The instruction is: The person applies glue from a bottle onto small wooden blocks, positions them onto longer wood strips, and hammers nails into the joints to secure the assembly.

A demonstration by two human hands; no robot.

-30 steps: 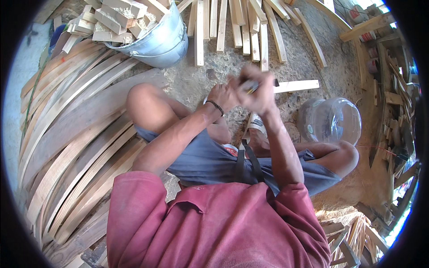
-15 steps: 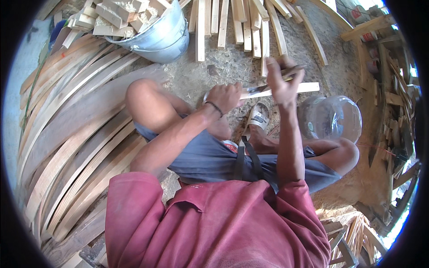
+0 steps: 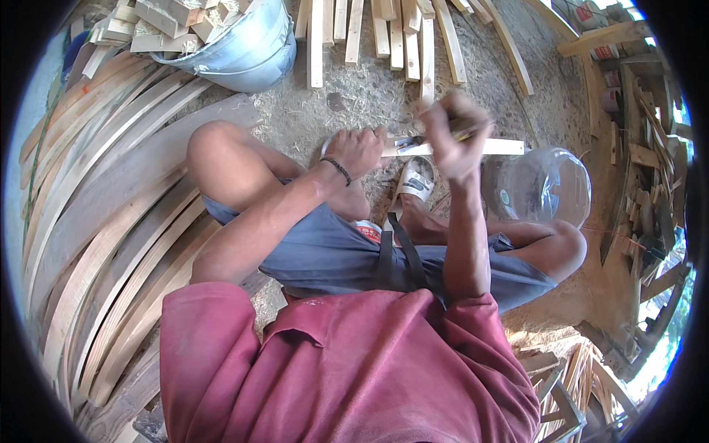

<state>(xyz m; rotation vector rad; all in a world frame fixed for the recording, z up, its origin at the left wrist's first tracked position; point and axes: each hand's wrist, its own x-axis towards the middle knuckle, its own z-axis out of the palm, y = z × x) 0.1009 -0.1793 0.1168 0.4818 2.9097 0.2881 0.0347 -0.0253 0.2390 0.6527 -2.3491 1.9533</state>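
Note:
A pale wooden strip (image 3: 504, 147) lies crosswise in front of me, above my sandalled foot. My left hand (image 3: 356, 152), with a dark bracelet at the wrist, is closed around its left end. Blurred by motion, my right hand (image 3: 456, 136) is wrapped round the dark handle of a bladed hand tool (image 3: 410, 141). The tool's grey metal part shows between my hands, against the strip; its exact kind is unclear. The fingers of my right hand hide part of the handle and of the strip.
A metal bucket (image 3: 255, 55) of wood offcuts stands at the far left. Curved planks (image 3: 88, 273) fill the left side. Several straight strips (image 3: 315, 55) lie ahead. A clear plastic container (image 3: 539, 184) sits beside my right knee; scrap wood (image 3: 644, 156) lines the right.
The whole view has shifted slightly. My right hand and the bladed tool have moved a little left and down, nearer my left hand, which still grips the strip.

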